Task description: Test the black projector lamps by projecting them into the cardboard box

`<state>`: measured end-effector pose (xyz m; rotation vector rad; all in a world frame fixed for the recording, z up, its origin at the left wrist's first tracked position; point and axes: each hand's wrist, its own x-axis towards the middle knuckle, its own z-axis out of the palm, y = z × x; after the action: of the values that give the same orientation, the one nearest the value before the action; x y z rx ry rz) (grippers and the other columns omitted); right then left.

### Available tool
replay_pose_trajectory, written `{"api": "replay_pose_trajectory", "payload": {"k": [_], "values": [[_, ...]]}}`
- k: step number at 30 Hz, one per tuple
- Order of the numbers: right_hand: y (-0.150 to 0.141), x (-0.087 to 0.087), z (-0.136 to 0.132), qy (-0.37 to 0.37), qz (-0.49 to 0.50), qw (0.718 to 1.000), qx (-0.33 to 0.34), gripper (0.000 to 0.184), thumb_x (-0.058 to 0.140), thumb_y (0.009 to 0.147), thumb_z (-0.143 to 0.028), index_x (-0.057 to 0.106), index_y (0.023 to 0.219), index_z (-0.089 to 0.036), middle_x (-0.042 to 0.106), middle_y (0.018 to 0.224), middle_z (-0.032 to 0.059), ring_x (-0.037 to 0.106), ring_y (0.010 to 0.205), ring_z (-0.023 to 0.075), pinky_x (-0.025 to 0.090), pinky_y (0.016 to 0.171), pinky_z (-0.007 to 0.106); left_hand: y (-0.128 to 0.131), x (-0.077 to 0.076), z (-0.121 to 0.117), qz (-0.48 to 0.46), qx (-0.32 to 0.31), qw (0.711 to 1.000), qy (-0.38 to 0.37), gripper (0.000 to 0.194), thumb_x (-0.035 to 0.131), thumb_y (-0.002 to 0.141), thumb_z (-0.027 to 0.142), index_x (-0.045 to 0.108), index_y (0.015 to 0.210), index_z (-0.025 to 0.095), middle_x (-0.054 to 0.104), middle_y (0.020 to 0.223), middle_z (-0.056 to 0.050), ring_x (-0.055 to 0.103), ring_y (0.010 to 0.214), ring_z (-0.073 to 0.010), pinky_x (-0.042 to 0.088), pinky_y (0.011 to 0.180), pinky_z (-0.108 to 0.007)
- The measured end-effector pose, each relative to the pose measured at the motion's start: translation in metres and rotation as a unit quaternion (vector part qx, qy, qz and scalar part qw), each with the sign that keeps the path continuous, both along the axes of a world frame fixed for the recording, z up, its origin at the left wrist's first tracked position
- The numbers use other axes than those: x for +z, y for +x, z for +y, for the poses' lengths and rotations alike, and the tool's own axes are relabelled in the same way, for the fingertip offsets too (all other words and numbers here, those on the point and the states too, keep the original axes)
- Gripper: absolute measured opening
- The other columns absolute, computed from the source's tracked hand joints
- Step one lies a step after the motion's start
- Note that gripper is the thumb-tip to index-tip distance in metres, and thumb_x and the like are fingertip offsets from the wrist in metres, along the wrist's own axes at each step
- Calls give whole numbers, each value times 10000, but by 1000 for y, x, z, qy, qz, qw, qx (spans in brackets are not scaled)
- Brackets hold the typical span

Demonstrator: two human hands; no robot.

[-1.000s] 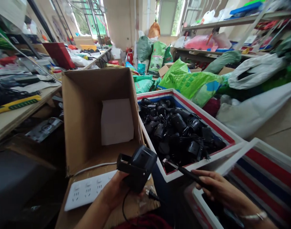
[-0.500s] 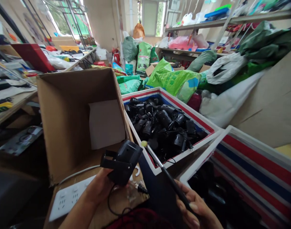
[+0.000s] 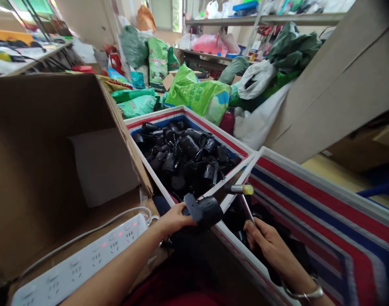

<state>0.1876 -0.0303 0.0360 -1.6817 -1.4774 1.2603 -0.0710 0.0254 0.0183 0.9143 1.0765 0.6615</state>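
Observation:
My left hand [image 3: 175, 221] is closed on a black lamp-like device [image 3: 209, 212] with a bracket, held near the corner where the two striped bins meet. My right hand [image 3: 266, 240] grips a small hammer [image 3: 242, 190], its metal head up and one face yellow, over the right striped bin [image 3: 328, 212]. Dark items lie in that bin, partly hidden by my right hand. Beyond my left hand, the other striped bin [image 3: 137, 124] holds a heap of black devices [image 3: 190, 146] with cords.
At the left an open cardboard box [image 3: 38, 170] lies on its side, with a white power strip [image 3: 83, 259] with lit red switches before it. Green bags [image 3: 194, 93] and a white sack [image 3: 261, 114] lie behind the bins. A large cardboard sheet [image 3: 334, 80] leans at the right.
The view has swung right. My left hand has carried the black device away from the power strip toward the bins. My right hand has brought the hammer upright over the right bin.

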Motion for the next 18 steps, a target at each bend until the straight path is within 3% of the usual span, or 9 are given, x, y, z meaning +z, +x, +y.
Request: {"api": "replay_pose_trajectory", "payload": {"k": [2,5,9,11,13,14,16,18], "values": [[12,-1,-10,42,-63,997,-6,327,463,871,-474,574,964,-181,497,622,-31,455,542,111,398,503,228,17,-17,8,11,-34,999,9,350,763,465,134,679,805,111,656,681,1,580,664,-169,444,657,-265],[24,-7,-24,44,-101,993,-33,472,448,886,-426,458,1300,-200,462,625,-45,406,492,103,374,457,227,34,-41,12,27,-67,997,22,400,763,483,153,669,870,117,661,728,-6,588,703,-185,448,690,-287],[33,-20,-36,55,-89,994,-42,515,428,907,-380,353,1398,-240,489,622,-43,409,441,91,404,446,232,39,-60,10,35,-103,993,37,396,772,489,174,665,866,122,660,732,-9,591,723,-198,452,719,-302],[35,-26,-38,87,-96,991,-38,499,463,896,-355,388,1379,-253,587,675,-15,513,489,115,478,504,257,38,-62,8,37,-114,992,45,399,776,493,178,666,873,121,666,751,-15,592,739,-207,453,725,-305],[35,-30,-37,105,-110,988,-7,472,487,889,-328,429,1353,-261,696,897,35,651,727,178,544,703,318,37,-61,7,38,-118,991,52,429,778,499,180,666,908,120,676,789,-24,597,769,-221,454,734,-306],[35,-31,-36,102,-116,988,14,459,486,891,-317,439,1344,-262,690,1059,46,656,904,211,525,835,357,36,-60,7,38,-119,991,54,444,777,507,183,665,931,118,681,809,-29,601,785,-229,455,739,-308],[35,-29,-30,78,-122,988,53,439,465,903,-306,441,1339,-261,579,1286,31,546,1162,241,407,1020,419,37,-56,7,36,-116,991,56,469,774,520,188,663,970,117,690,843,-37,606,815,-246,456,756,-316],[36,-19,-25,58,-118,989,66,430,442,914,-309,439,1340,-253,527,1338,20,484,1230,240,326,1080,446,38,-53,6,33,-110,992,56,481,773,525,186,665,988,119,696,872,-43,605,848,-263,452,782,-326]]}}
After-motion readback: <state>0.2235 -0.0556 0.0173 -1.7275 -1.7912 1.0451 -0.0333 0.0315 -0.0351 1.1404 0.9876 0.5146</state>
